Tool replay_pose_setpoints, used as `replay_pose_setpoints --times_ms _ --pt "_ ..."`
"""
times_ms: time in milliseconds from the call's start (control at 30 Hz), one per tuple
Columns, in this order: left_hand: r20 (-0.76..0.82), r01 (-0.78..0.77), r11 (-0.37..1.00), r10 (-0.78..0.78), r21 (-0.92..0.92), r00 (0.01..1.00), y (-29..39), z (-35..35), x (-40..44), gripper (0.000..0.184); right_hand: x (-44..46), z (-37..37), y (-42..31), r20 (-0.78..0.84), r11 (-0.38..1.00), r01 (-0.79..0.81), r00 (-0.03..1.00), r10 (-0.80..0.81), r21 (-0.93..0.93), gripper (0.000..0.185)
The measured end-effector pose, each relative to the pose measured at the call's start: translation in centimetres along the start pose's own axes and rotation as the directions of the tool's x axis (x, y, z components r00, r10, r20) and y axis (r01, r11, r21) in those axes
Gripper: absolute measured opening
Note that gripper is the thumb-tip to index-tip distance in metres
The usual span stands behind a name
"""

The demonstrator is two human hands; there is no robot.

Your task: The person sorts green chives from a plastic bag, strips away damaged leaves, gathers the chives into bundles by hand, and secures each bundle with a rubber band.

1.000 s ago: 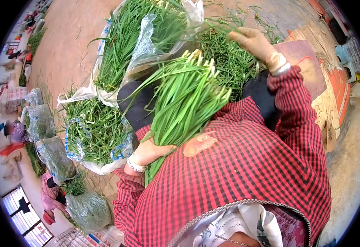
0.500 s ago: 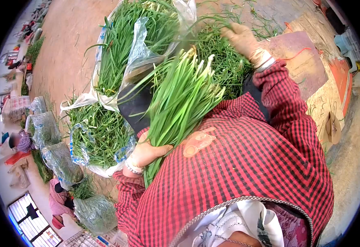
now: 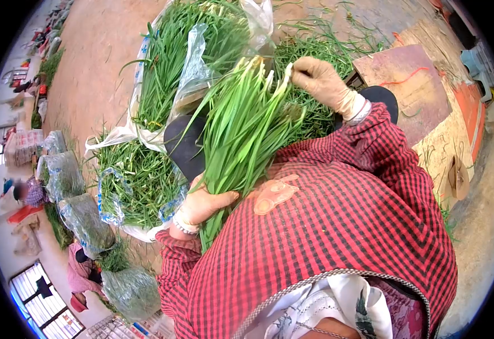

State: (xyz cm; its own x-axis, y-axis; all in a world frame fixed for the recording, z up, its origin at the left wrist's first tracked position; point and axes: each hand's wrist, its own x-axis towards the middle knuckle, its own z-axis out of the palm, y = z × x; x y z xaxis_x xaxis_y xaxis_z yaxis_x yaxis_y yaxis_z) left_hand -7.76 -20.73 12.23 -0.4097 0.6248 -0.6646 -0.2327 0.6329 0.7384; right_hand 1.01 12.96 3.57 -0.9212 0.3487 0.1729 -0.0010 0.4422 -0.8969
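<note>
A bunch of garlic chives (image 3: 247,124) lies across my lap, its pale stem ends pointing up and away. My left hand (image 3: 204,204), in a light glove, is closed round the leafy lower part of the bunch. At the pale ends, my right hand (image 3: 320,85), also gloved, pinches a chive stem at the bunch's right edge. Below and behind that hand spreads a heap of loose green leaves (image 3: 309,116). Past the bunch, a plastic bag (image 3: 193,59) holds more long chives.
Left of my knee, a white bag (image 3: 103,142) is full of short green trimmings (image 3: 137,183). A brown board (image 3: 411,85) lies on the right. Wrapped bundles (image 3: 86,220) line the left, near other people (image 3: 80,271). A sandal (image 3: 457,176) rests at right.
My right hand has come back from over the leaf heap to the stem ends and now pinches a stem. My left hand keeps its hold on the bunch.
</note>
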Motion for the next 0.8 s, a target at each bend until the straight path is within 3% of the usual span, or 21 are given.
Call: replay_pose_setpoints --times_ms 33,67,133,167,233,267,333,433,533,600,633,667,767,800 --pt "-0.002 0.0 1.0 0.0 -0.002 1.0 -0.5 -0.3 0.0 0.05 0.2 -0.5 1.0 -0.094 1.0 0.02 0.995 -0.022 -0.019 0.014" --pt "-0.008 0.039 0.999 -0.039 0.011 0.999 -1.2 -0.8 0.1 0.049 0.5 -1.5 1.4 -0.196 0.996 -0.085 0.978 0.076 -0.037 0.016" --pt "-0.01 0.077 0.997 -0.077 0.024 0.997 -1.7 -0.8 0.1 0.048 1.6 -4.6 3.6 -0.262 0.841 -0.376 0.92 0.29 -0.389 0.025" --pt "-0.013 0.053 0.999 -0.052 0.011 0.999 -1.6 -0.6 -0.1 0.048 1.5 -5.0 4.0 -0.266 0.839 -0.38 0.919 0.292 -0.39 0.025" --pt "0.022 -0.072 0.997 0.073 -0.027 0.997 -1.6 -0.5 0.1 0.05 1.6 -5.4 4.6 -0.35 0.864 -0.212 0.936 0.045 -0.457 0.031" --pt "0.024 -0.07 0.997 0.07 -0.026 0.997 -1.7 -0.5 0.3 0.05 1.6 -5.1 3.2 -0.351 0.863 -0.216 0.935 0.049 -0.456 0.031" --pt "0.046 -0.138 0.988 0.135 0.067 0.99 -1.8 -0.3 0.8 0.052 1.6 -3.2 -1.7 0.087 0.976 0.108 0.992 -0.093 -0.191 0.035" --pt "0.065 -0.147 0.989 0.147 0.006 0.987 -1.5 0.4 1.1 0.049 1.8 -0.6 -2.5 0.364 0.987 0.03 0.931 0.03 -0.157 0.039" --pt "0.059 -0.185 0.982 0.186 -0.025 0.981 -1.5 0.8 1.0 0.047 1.3 0.9 -2.0 0.312 0.951 -0.306 0.909 0.277 0.048 0.045" --pt "0.046 -0.2 0.979 0.198 0.043 0.979 -1.6 0.8 0.9 0.046 0.5 2.5 -0.8 0.217 0.952 -0.244 0.955 0.203 0.184 0.034" --pt "0.029 -0.226 0.97 0.224 0.093 0.974 -2.1 0.7 1.0 0.047 0.3 2.7 -0.2 0.19 0.968 -0.19 0.969 0.158 0.166 0.029" --pt "0.024 -0.222 0.971 0.22 0.087 0.975 -2.2 0.6 1.1 0.047 0.1 2.7 0.1 0.162 0.98 -0.137 0.98 0.113 0.145 0.025" --pt "0.002 -0.246 0.855 0.276 0.456 0.961 -2.0 -0.1 1.3 0.048 0.2 0.8 2.3 -0.07 0.944 0.015 0.997 -0.04 -0.331 0.017" --pt "-0.002 -0.244 0.858 0.275 0.452 0.962 -1.9 -0.3 1.0 0.048 0.4 -0.3 3.7 -0.173 0.922 -0.055 0.985 -0.013 -0.384 0.016"
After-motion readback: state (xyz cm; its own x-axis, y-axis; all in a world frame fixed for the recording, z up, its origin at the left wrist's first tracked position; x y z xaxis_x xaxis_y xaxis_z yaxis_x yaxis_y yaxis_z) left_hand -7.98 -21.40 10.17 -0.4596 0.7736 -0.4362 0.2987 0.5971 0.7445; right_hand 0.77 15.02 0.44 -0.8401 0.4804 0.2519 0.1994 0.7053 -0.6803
